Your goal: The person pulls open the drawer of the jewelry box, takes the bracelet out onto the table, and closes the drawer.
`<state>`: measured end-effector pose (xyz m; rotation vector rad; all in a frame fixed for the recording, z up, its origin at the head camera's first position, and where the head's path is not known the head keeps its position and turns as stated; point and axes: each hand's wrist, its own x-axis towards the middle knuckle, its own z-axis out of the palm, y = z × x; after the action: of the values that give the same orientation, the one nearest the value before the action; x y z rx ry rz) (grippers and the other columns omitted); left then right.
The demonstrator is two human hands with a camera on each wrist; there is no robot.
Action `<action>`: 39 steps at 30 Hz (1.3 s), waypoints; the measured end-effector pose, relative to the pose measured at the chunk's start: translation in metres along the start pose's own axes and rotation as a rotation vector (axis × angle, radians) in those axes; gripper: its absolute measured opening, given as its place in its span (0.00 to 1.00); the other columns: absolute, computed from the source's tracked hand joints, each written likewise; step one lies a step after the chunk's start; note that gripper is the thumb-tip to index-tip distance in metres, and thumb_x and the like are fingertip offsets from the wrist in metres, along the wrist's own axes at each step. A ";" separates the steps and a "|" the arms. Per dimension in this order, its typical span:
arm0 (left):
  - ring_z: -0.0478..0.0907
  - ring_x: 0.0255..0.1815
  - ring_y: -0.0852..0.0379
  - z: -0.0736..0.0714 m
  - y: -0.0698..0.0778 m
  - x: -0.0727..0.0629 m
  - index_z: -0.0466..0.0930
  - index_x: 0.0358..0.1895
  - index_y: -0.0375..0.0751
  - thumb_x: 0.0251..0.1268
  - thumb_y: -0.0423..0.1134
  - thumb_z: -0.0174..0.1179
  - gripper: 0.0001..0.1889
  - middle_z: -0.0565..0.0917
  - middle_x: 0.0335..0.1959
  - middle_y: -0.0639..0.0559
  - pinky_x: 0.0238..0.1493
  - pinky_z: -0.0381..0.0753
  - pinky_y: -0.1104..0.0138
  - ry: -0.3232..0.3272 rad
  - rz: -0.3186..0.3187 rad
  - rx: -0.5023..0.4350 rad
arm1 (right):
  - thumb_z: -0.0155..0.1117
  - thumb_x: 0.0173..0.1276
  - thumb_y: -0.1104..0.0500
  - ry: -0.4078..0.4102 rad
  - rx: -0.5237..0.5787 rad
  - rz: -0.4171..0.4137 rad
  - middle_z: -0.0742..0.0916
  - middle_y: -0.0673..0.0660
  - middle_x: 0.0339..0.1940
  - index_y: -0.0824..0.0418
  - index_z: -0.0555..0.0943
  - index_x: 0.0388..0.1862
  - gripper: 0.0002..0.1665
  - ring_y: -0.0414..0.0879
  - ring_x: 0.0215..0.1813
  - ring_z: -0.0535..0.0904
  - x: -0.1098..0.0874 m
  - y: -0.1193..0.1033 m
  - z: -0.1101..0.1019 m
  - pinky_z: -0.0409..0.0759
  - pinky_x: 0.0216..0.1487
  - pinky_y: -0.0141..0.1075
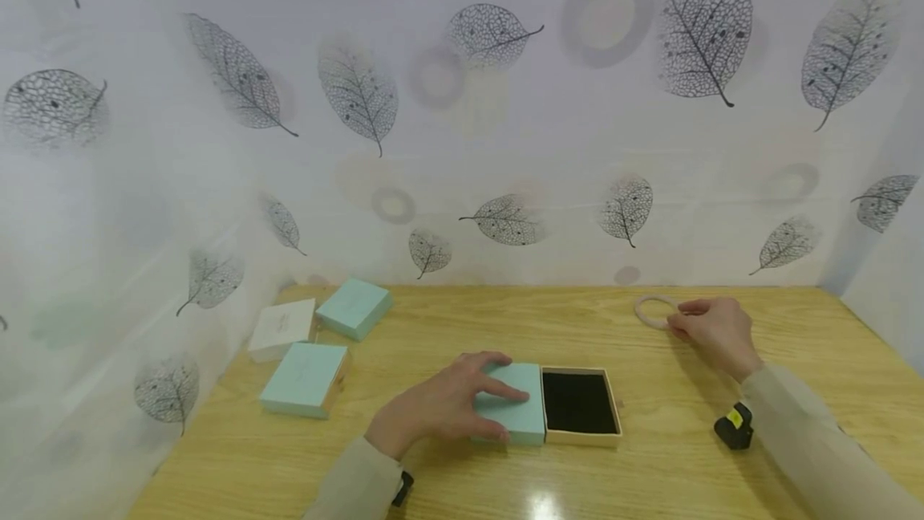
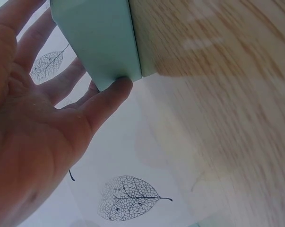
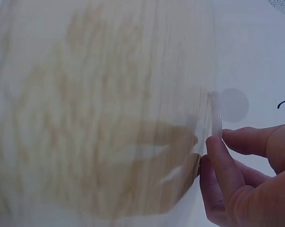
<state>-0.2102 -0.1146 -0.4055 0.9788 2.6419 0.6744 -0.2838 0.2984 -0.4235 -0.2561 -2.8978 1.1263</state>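
Observation:
A pale bangle (image 1: 637, 312) is pinched between the thumb and fingers of my right hand (image 1: 716, 333), at the back right of the table. From the right wrist view the bangle (image 3: 216, 113) shows edge-on, close to the tabletop. My left hand (image 1: 449, 401) grips a light-blue slide-out jewelry box sleeve (image 1: 530, 416) at the table's front middle, one finger lying across its top and the thumb at the near side. In the left wrist view, the thumb presses the end of the sleeve (image 2: 97, 45). A black-lined tray (image 1: 615, 420) extends from the sleeve's right side.
Two light-blue boxes (image 1: 305, 377) (image 1: 355, 308) and a white box (image 1: 283, 327) lie grouped at the table's back left. A leaf-print curtain (image 1: 505, 143) rises behind the wooden table (image 1: 462, 323) and along both sides. A black wrist device (image 1: 734, 426) hangs at the right sleeve.

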 end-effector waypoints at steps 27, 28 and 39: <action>0.63 0.78 0.46 0.000 0.005 -0.004 0.82 0.64 0.64 0.57 0.54 0.75 0.29 0.67 0.78 0.50 0.74 0.72 0.53 0.011 0.009 0.044 | 0.64 0.72 0.59 -0.108 0.176 -0.062 0.88 0.72 0.52 0.76 0.81 0.58 0.23 0.38 0.33 0.90 -0.051 -0.016 0.011 0.88 0.36 0.33; 0.63 0.78 0.46 0.000 0.005 -0.004 0.82 0.64 0.63 0.57 0.54 0.75 0.29 0.67 0.78 0.51 0.74 0.72 0.53 0.013 0.004 0.038 | 0.65 0.72 0.60 -0.122 0.181 -0.067 0.89 0.71 0.51 0.76 0.81 0.57 0.23 0.38 0.33 0.90 -0.055 -0.018 0.012 0.88 0.37 0.33; 0.63 0.78 0.48 -0.001 0.003 -0.008 0.81 0.65 0.63 0.58 0.56 0.74 0.29 0.66 0.79 0.54 0.74 0.72 0.53 0.020 -0.019 0.018 | 0.63 0.74 0.62 -0.343 0.278 -0.066 0.89 0.67 0.49 0.76 0.80 0.59 0.21 0.48 0.39 0.89 -0.091 -0.031 0.023 0.90 0.40 0.39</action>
<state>-0.2025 -0.1183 -0.4027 0.9555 2.6757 0.6616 -0.2001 0.2459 -0.4165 0.0462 -2.9407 1.6873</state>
